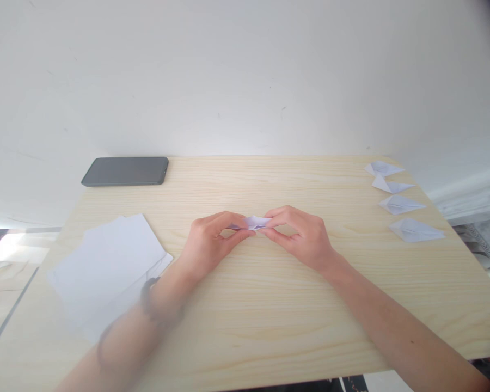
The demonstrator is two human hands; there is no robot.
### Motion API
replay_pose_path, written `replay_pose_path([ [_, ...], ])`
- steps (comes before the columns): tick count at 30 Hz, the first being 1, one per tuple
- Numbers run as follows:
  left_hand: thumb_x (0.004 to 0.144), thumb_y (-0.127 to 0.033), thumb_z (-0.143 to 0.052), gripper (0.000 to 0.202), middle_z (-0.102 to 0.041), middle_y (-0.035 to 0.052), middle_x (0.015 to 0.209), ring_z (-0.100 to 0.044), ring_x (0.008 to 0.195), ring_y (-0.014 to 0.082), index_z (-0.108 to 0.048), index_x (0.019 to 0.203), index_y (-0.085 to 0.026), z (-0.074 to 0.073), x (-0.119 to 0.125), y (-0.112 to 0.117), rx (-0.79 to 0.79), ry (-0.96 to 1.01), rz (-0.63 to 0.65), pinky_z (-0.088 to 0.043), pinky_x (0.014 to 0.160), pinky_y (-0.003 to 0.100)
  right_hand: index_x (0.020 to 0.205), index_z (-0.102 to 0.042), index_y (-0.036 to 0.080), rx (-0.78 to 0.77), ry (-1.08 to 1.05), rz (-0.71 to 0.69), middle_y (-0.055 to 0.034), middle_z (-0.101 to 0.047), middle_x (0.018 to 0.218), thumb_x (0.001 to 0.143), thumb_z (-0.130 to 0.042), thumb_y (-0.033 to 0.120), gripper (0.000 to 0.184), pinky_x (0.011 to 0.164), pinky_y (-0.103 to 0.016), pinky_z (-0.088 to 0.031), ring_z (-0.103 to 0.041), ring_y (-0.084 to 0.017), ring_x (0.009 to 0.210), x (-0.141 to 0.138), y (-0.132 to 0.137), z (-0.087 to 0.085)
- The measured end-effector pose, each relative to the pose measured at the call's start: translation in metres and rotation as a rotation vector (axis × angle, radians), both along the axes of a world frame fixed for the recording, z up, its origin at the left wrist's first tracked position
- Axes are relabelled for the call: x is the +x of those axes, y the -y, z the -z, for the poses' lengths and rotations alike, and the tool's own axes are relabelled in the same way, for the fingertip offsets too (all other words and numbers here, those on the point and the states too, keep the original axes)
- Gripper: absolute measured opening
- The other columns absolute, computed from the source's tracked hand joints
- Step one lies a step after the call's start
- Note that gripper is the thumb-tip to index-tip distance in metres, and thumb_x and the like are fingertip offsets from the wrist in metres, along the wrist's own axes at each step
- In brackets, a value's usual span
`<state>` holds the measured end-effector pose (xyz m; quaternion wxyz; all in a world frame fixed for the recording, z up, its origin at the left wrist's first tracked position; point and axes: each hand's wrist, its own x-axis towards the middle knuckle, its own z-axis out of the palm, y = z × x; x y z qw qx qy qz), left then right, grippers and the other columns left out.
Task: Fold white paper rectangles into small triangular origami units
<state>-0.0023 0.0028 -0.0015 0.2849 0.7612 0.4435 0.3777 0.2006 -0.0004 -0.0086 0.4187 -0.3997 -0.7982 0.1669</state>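
Note:
A small folded piece of white paper (255,221) is pinched between both hands above the middle of the table. My left hand (214,237) grips its left end between thumb and fingers, and my right hand (296,234) grips its right end the same way. The paper's creased middle shows between the fingertips; its two ends are partly hidden by them. Dark bands circle my left wrist and forearm.
A stack of white paper sheets (110,267) lies at the left, partly behind my left forearm. A dark phone (126,171) rests at the back left of the wooden table (261,316). Several folded paper pieces (416,230) are lined up along the right edge. A white wall (245,76) stands behind.

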Motion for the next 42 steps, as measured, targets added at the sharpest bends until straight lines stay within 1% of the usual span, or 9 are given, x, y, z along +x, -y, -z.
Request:
replay_pose_path([
  [7,0.077,-0.031,-0.064,0.015,-0.069,0.0031,0.084,-0.065,0.076,0.0154,-0.061,0.072,-0.018,-0.0033,0.0014,0.002,-0.12,0.032,-0.029,-0.052,0.053,0.019,0.076,-0.056,0.022,-0.19,-0.011,0.013,0.0004,-0.068,0.08,0.078,-0.063,0.033,0.014,0.061,-0.024,-0.052,-0.063,-0.013,0.068,0.004,-0.0003,-0.0021],
  [12,0.078,-0.031,-0.063,0.019,-0.068,0.0041,0.091,-0.065,0.073,0.0139,-0.054,0.069,-0.017,-0.0027,0.0023,0.0012,-0.235,0.111,0.04,-0.054,0.066,0.025,0.074,-0.056,0.022,-0.196,-0.011,0.023,0.0017,-0.068,0.074,0.075,-0.066,0.032,0.015,0.058,-0.023,-0.052,-0.063,-0.012,0.064,0.0041,-0.0004,-0.0023],
  [16,0.078,-0.028,-0.063,0.017,-0.068,0.0047,0.097,-0.064,0.079,0.0143,-0.053,0.069,-0.017,-0.0024,0.0025,0.0019,-0.268,0.166,0.067,-0.053,0.067,0.024,0.071,-0.056,0.021,-0.173,-0.052,0.013,0.0008,-0.067,0.073,0.073,-0.069,0.03,0.016,0.057,-0.022,-0.051,-0.063,-0.012,0.066,0.0025,0.0001,-0.0032],
  [22,0.075,-0.03,-0.066,0.018,-0.07,0.0051,0.09,-0.066,0.081,0.0181,-0.055,0.068,-0.017,-0.0017,0.0029,0.0022,-0.338,0.248,0.015,-0.052,0.071,0.03,0.068,-0.058,0.02,-0.246,-0.144,0.061,0.0003,-0.067,0.069,0.07,-0.071,0.032,0.018,0.052,-0.022,-0.052,-0.065,-0.014,0.065,0.0003,0.0013,-0.0043],
  [27,0.071,-0.033,-0.071,0.021,-0.071,0.0033,0.073,-0.067,0.068,0.0173,-0.059,0.067,-0.016,-0.0015,0.0019,0.0003,-0.455,0.283,-0.028,-0.052,0.06,0.026,0.068,-0.058,0.019,-0.35,-0.205,0.096,0.0013,-0.065,0.066,0.068,-0.073,0.033,0.02,0.055,-0.023,-0.053,-0.065,-0.013,0.061,-0.001,-0.0003,-0.0033],
  [34,0.079,-0.036,-0.063,0.031,-0.072,0.0026,0.077,-0.07,0.071,0.0176,-0.059,0.105,-0.019,-0.0006,-0.0022,-0.0065,-0.613,0.373,0.041,-0.054,0.065,0.025,0.079,-0.055,0.02,-0.591,-0.413,0.037,0.0029,-0.062,0.071,0.076,-0.065,0.03,0.015,0.059,-0.023,-0.056,-0.068,-0.014,0.065,-0.0015,-0.0019,-0.0028],
  [37,0.083,-0.035,-0.058,0.035,-0.071,0.0014,0.074,-0.069,0.071,0.0171,-0.053,0.115,-0.021,0.0004,-0.0026,-0.0069,-0.585,0.356,0.059,-0.053,0.063,0.024,0.082,-0.056,0.019,-0.621,-0.432,0.005,0.0025,-0.062,0.075,0.079,-0.062,0.028,0.011,0.059,-0.022,-0.055,-0.067,-0.011,0.062,-0.0015,-0.0028,-0.0046],
  [40,0.085,-0.032,-0.055,0.019,-0.068,0.0021,0.077,-0.065,0.07,0.0145,-0.06,0.098,-0.019,0.001,-0.0018,-0.006,-0.398,0.224,0.038,-0.05,0.061,0.023,0.081,-0.058,0.019,-0.655,-0.421,0.013,0.0022,-0.063,0.073,0.079,-0.062,0.028,0.011,0.058,-0.021,-0.054,-0.066,-0.011,0.059,-0.0006,-0.0039,-0.0059],
  [42,0.086,-0.028,-0.054,0.014,-0.066,0.0041,0.088,-0.062,0.078,0.0145,-0.063,0.089,-0.018,0.0005,-0.0017,-0.0054,-0.212,0.105,0.054,-0.05,0.067,0.024,0.081,-0.058,0.018,-0.678,-0.417,0.036,0.0019,-0.063,0.073,0.078,-0.063,0.029,0.012,0.057,-0.021,-0.054,-0.066,-0.011,0.058,0.0002,-0.0045,-0.0063],
])
